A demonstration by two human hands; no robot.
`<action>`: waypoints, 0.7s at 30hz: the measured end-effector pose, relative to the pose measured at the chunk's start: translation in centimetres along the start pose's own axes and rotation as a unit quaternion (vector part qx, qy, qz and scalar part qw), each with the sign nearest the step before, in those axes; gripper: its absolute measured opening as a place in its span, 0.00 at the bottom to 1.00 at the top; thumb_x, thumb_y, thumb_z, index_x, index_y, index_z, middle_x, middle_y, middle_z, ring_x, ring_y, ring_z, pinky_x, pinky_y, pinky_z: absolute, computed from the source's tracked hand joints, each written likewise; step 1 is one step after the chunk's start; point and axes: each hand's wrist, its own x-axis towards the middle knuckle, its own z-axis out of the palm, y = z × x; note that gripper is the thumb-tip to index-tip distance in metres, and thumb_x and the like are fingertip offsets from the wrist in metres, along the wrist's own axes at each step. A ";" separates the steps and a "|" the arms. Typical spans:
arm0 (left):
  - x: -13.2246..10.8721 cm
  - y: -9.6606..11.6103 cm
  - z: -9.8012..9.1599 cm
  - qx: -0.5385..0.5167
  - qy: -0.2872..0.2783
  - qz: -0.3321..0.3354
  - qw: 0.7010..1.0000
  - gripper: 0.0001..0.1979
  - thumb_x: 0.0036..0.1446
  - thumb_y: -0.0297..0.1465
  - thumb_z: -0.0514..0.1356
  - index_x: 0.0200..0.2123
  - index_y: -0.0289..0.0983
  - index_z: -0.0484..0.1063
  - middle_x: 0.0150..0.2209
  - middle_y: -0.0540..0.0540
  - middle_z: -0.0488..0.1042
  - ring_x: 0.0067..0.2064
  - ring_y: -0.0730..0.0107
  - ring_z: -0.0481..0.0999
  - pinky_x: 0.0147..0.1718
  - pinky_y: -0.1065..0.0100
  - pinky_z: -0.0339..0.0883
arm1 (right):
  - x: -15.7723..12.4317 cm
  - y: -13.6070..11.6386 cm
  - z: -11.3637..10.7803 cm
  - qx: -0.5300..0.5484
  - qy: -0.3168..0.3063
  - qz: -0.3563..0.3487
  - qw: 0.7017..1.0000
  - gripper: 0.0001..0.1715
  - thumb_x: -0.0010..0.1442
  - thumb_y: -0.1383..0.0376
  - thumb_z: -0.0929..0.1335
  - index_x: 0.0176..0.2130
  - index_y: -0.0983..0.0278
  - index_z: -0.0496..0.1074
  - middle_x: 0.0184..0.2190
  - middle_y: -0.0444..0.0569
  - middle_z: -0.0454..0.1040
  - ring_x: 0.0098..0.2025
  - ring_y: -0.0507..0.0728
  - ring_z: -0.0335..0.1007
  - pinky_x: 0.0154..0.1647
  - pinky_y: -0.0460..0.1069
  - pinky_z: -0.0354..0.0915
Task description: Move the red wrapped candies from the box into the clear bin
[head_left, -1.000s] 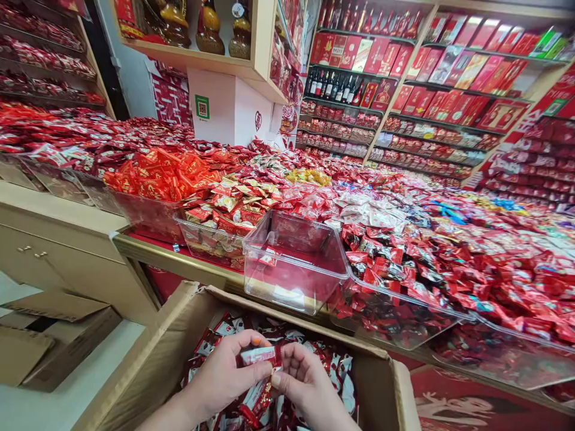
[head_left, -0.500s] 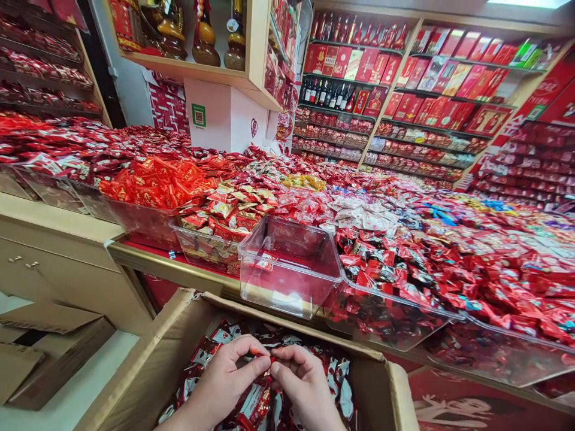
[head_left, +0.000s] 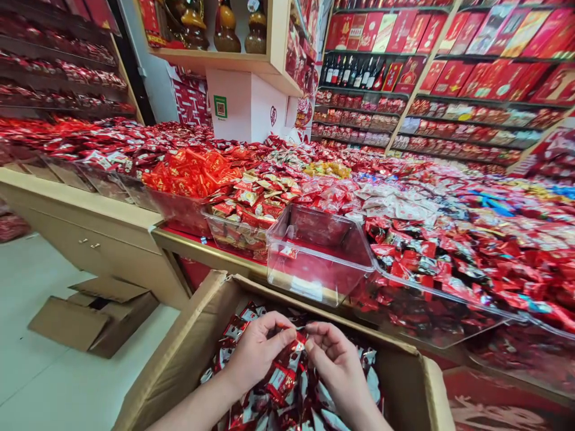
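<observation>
A wide counter heaped with red wrapped sweets stands behind an open cardboard box of red-and-silver packets. Over the box, the left hand and right hand curl inward, fingertips pinching one candy packet between them; its print is unreadable. A green QR label marks the pillar.

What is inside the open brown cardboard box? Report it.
Red, white and dark foil sweet packets lie in the cardboard box. Left hand and right hand pinch one packet, hiding those beneath; the box floor is covered.
</observation>
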 end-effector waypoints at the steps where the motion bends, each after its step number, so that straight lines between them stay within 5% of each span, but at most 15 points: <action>1: 0.0 0.0 0.0 -0.006 0.002 0.004 1.000 0.07 0.49 0.34 0.57 0.27 0.35 0.70 0.25 0.50 0.70 0.30 0.72 0.67 0.32 0.72 0.60 | -0.1 -0.2 0.0 -0.011 -0.004 -0.006 1.000 0.13 0.48 0.61 0.68 0.36 0.65 0.67 0.25 0.44 0.67 0.26 0.49 0.60 0.26 0.43 0.59; 10: -0.3 0.1 0.8 -0.054 0.072 0.005 0.996 0.05 0.47 0.32 0.58 0.27 0.35 0.69 0.26 0.50 0.69 0.31 0.72 0.67 0.32 0.72 0.60 | -0.4 0.2 0.0 -0.088 -0.041 -0.070 0.993 0.12 0.52 0.62 0.65 0.38 0.63 0.66 0.29 0.47 0.68 0.30 0.52 0.63 0.32 0.46 0.63; 17: -0.2 0.5 -0.8 0.016 -0.053 -0.020 0.998 0.10 0.48 0.31 0.58 0.36 0.36 0.71 0.33 0.47 0.72 0.36 0.68 0.69 0.36 0.70 0.61 | -0.5 0.1 -0.3 -0.184 -0.042 -0.093 0.978 0.09 0.53 0.62 0.64 0.34 0.64 0.68 0.29 0.48 0.70 0.31 0.53 0.66 0.33 0.46 0.64; 21: -0.2 1.0 -1.0 0.052 -0.071 -0.011 0.996 0.05 0.47 0.30 0.57 0.28 0.35 0.71 0.28 0.49 0.71 0.32 0.70 0.68 0.34 0.71 0.60 | -0.7 -0.4 -0.3 -0.240 -0.068 -0.117 0.961 0.14 0.52 0.63 0.66 0.41 0.62 0.66 0.36 0.48 0.70 0.36 0.53 0.67 0.36 0.46 0.65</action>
